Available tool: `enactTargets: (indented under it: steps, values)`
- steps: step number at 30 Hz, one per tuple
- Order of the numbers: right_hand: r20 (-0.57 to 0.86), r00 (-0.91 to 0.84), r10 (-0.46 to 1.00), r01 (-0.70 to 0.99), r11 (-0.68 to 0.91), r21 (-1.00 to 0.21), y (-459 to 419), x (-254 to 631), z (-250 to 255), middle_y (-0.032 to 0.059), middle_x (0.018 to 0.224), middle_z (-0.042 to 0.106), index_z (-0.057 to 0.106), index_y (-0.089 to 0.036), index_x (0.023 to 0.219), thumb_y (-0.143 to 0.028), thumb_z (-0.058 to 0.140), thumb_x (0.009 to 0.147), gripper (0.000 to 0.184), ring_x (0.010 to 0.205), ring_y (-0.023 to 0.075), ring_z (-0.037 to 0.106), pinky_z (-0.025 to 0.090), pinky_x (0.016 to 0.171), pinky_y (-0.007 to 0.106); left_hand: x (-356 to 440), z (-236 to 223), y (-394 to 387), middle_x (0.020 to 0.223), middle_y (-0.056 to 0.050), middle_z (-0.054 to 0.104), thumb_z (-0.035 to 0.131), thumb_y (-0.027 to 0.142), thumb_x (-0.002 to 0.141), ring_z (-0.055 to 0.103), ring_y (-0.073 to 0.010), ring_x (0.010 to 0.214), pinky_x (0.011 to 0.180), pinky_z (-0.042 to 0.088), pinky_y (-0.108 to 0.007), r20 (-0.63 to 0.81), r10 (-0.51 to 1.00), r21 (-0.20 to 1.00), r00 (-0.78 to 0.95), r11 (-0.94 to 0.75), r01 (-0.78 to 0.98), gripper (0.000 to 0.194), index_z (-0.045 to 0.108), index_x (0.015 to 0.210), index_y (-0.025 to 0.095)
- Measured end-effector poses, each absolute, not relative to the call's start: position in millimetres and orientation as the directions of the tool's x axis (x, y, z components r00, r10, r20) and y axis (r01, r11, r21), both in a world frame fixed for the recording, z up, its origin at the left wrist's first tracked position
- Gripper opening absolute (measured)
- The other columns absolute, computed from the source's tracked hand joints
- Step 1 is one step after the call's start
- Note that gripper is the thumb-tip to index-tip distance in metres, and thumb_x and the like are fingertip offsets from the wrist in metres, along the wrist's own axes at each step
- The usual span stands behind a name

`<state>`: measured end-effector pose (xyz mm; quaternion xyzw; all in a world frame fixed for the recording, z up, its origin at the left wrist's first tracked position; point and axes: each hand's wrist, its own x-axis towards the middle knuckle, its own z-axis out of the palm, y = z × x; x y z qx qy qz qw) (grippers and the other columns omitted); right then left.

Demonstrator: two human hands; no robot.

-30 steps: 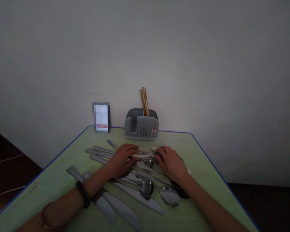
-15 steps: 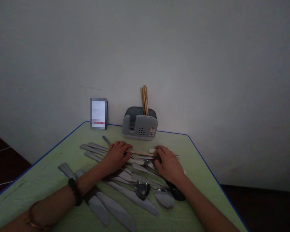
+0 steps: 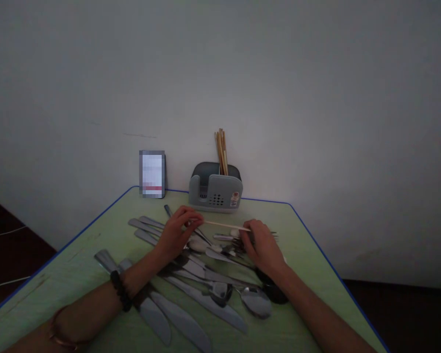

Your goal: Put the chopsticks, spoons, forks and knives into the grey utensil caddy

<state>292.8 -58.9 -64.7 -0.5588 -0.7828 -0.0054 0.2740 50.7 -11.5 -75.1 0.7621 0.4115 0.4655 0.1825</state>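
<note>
A thin pale chopstick (image 3: 224, 225) is stretched level between my two hands, just above the heap of cutlery. My left hand (image 3: 182, 228) pinches its left end, and my right hand (image 3: 262, 245) has its fingers closed on the right end. Below them lie several table knives (image 3: 180, 321), a large spoon (image 3: 255, 301), smaller spoons (image 3: 220, 292) and forks (image 3: 226, 237), overlapping one another. My right hand covers part of the pile. Behind the hands stands a grey cutlery holder (image 3: 215, 193) with several chopsticks (image 3: 221, 152) upright in its right compartment.
A phone with a blurred screen (image 3: 152, 174) leans on the wall at the back left of the table. The green table (image 3: 305, 314) has a blue edge. A plain wall (image 3: 316, 122) rises directly behind it.
The chopstick has risen off the cutlery, held at both ends. My left hand has come up slightly and pinches it more tightly. The view has shifted a little.
</note>
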Motion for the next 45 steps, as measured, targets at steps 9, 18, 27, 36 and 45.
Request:
enactTargets:
  steps: [9, 18, 27, 36, 45]
  values:
    - [0.341, -0.09, 0.936, 0.67, 0.31, -0.675, -58, 297, -57, -0.0039, 0.059, 0.046, 0.046, -0.021, 0.08, -0.035, 0.041, 0.088, 0.018, 0.055, 0.0128, 0.044, 0.034, 0.054, 0.025, 54, -73, -9, 0.079, 0.002, 0.055, 0.065, 0.036, 0.072, 0.06, -0.0113, 0.067, 0.062, 0.05, -0.023, 0.326, 0.945, 0.94, 0.035, -0.328, 0.093, 0.036, 0.049, 0.099, 0.019]
    - [0.153, -0.065, 0.986, 0.278, 0.165, -0.946, -47, 308, -51, -0.0085, 0.045, 0.037, 0.047, -0.02, 0.068, -0.049, 0.049, 0.082, 0.033, 0.04, 0.0079, 0.033, 0.026, 0.042, 0.022, 52, -65, -10, 0.053, 0.006, 0.058, 0.073, 0.04, 0.062, 0.056, -0.0107, 0.047, 0.04, 0.037, -0.018, 0.157, 0.988, 0.988, 0.005, -0.157, 0.013, 0.034, 0.055, 0.08, 0.018]
    - [0.144, -0.095, 0.985, 0.41, 0.17, -0.896, -45, 310, -56, -0.0071, 0.049, 0.041, 0.053, -0.018, 0.074, -0.043, 0.049, 0.084, 0.027, 0.044, 0.0087, 0.037, 0.029, 0.044, 0.022, 50, -67, -7, 0.077, -0.002, 0.071, 0.08, 0.037, 0.056, 0.067, -0.016, 0.07, 0.07, 0.053, -0.028, 0.104, 0.995, 0.971, 0.006, -0.1, -0.218, 0.051, 0.057, 0.097, 0.015]
    - [0.181, -0.163, 0.97, 0.555, 0.242, -0.796, -46, 307, -53, -0.0038, 0.059, 0.047, 0.06, -0.017, 0.084, -0.042, 0.049, 0.083, 0.026, 0.051, 0.0102, 0.042, 0.033, 0.047, 0.022, 49, -70, -2, 0.076, -0.002, 0.071, 0.075, 0.034, 0.064, 0.067, -0.0141, 0.07, 0.072, 0.054, -0.027, 0.135, 0.991, 0.913, 0.006, -0.122, -0.389, 0.028, 0.065, 0.08, 0.014]
    - [0.193, -0.258, 0.947, 0.58, 0.311, -0.753, -46, 307, -54, 0.0003, 0.064, 0.057, 0.064, -0.016, 0.079, -0.046, 0.048, 0.086, 0.034, 0.057, 0.0121, 0.049, 0.036, 0.052, 0.023, 48, -70, -3, 0.066, -0.004, 0.069, 0.07, 0.045, 0.066, 0.064, -0.0158, 0.06, 0.062, 0.052, -0.027, 0.142, 0.989, 0.979, -0.036, -0.146, -0.143, 0.032, 0.064, 0.073, 0.014]
